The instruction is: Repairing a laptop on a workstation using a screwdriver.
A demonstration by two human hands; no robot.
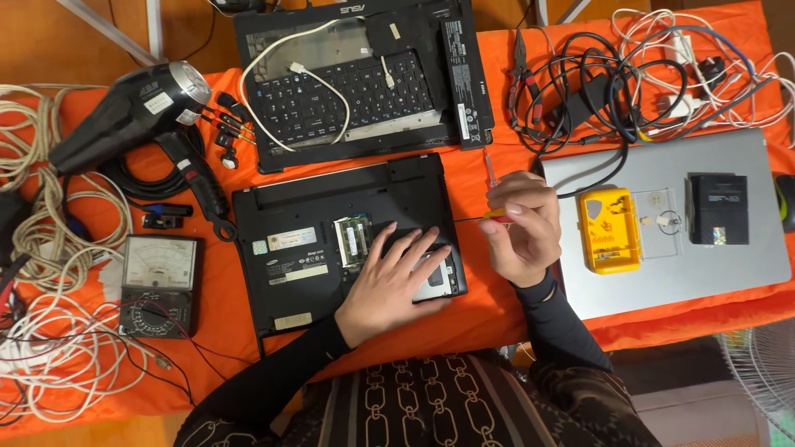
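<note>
**Laptop base open, left hand flat on drive bay, right hand on screwdriver**

Head view, nearest first: person's patterned top and black sleeves at 6 o'clock. Just above, left hand [396, 277] lies flat, fingers spread and relaxed, gripping nothing, palm down on the upturned black laptop [331, 240] at centre. Fingertips cover the opened bay; silver drive [437, 283] shows under the hand at its 4 o'clock edge, green memory module [354, 240] exposed just beside it at 10 o'clock.

Right hand [520, 228] at 3 o'clock of the laptop, fingers closed around a small screwdriver [493, 199] with a clear, red and yellow handle; thin shaft points left toward the laptop's right edge. The tip looks off the case, can't confirm.

Doing it well, my read: keep the left palm pressing so the base doesn't slide on the orange cloth [464, 319]; seat the tip square before turning; park the screws in one spot.

Around:
- 12 o'clock: second stripped laptop chassis [356, 83], keyboard exposed, white cable across it.
- 10 o'clock: black hair dryer [132, 112].
- 8 o'clock: analog multimeter [157, 281], among white cable coils.
- 3 o'clock: closed silver laptop [745, 240] carrying a yellow screwdriver-bit case [609, 232] and a black box [719, 209].
- 1 o'clock: cable tangle [629, 74].
</note>
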